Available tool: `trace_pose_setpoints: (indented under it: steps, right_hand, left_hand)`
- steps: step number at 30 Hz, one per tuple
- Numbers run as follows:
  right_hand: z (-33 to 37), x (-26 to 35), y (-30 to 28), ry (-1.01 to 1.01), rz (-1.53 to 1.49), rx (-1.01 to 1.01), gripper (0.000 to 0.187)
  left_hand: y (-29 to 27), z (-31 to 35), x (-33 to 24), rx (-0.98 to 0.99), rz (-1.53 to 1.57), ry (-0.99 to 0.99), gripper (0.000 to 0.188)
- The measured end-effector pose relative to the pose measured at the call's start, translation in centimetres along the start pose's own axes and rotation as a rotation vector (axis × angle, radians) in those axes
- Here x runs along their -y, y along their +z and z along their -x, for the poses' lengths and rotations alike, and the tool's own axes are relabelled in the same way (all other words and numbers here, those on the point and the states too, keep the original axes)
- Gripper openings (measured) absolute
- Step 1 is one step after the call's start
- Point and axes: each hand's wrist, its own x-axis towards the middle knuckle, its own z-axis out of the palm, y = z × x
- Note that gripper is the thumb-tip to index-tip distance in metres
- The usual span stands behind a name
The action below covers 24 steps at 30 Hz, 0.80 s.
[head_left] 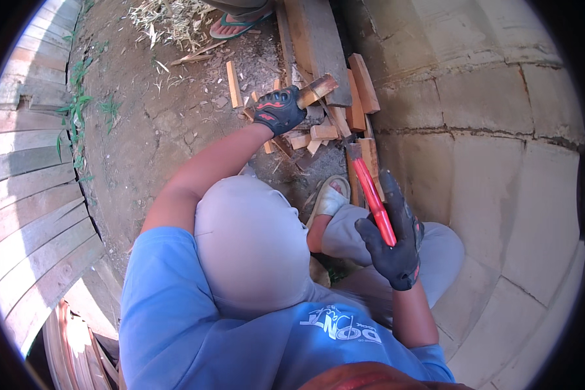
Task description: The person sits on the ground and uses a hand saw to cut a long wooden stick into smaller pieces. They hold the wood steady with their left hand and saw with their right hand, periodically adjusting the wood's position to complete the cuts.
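Observation:
My left hand (279, 109), in a black glove with red marks, is closed around a short wooden block (316, 90). The block's free end points right, near the end of a thick plank. On the right, my gloved right hand (394, 244) holds a red-handled tool (374, 200) in the crook of the thumb, with the fingers extended along the handle. The tool tilts forward and left, its dark metal head among the wood pieces; the head's exact kind is unclear. Cut wood pieces (324, 132) lie beneath and beside my left hand.
The thick plank (325, 45) lies ahead, beside a block wall (461, 97) on the right. Reddish wood pieces (364, 84) lean along that wall. Another person's sandalled foot (234, 26) is at the far side, near a heap of shavings (169, 23). Boards (32, 195) line the left.

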Motion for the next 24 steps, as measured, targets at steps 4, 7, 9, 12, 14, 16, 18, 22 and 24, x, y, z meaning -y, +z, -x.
trace_pose_setpoints:
  steps: [4,7,9,12,14,16,18,22,24]
  right_hand:
    - [1.9,-2.2,1.3,0.043,0.042,-0.022,0.055]
    - [0.9,-0.4,1.1,0.122,0.043,-0.046,0.046]
    - [-0.7,0.9,0.4,0.069,0.088,-0.086,0.043]
    - [-2.5,2.2,-0.7,0.135,0.057,-0.053,0.041]
    - [-3.6,2.6,-0.7,0.130,0.086,-0.001,0.039]
    - [-4.5,2.0,0.2,0.069,0.093,0.010,0.039]
    - [-5.0,2.6,0.1,0.088,0.092,0.006,0.038]
    - [-5.4,2.8,0.5,0.067,0.051,-0.032,0.039]
    - [-6.4,1.7,1.6,-0.020,0.113,-0.042,0.039]
  left_hand:
    - [-0.3,0.4,-0.7,-0.025,0.037,0.037,0.044]
    - [0.5,0.4,-0.1,-0.073,0.005,0.049,0.041]
    - [0.7,0.4,-0.2,-0.084,-0.013,0.034,0.041]
    - [1.0,0.3,0.0,-0.085,-0.012,0.040,0.041]
    - [1.1,0.4,0.0,-0.101,-0.020,0.030,0.039]
    - [1.3,0.2,0.0,-0.148,-0.010,0.039,0.038]
    - [1.1,0.2,-0.3,-0.132,-0.017,0.042,0.037]
    - [1.7,0.0,0.1,-0.157,-0.017,0.049,0.035]
    - [2.0,0.0,0.3,-0.182,-0.019,0.046,0.035]
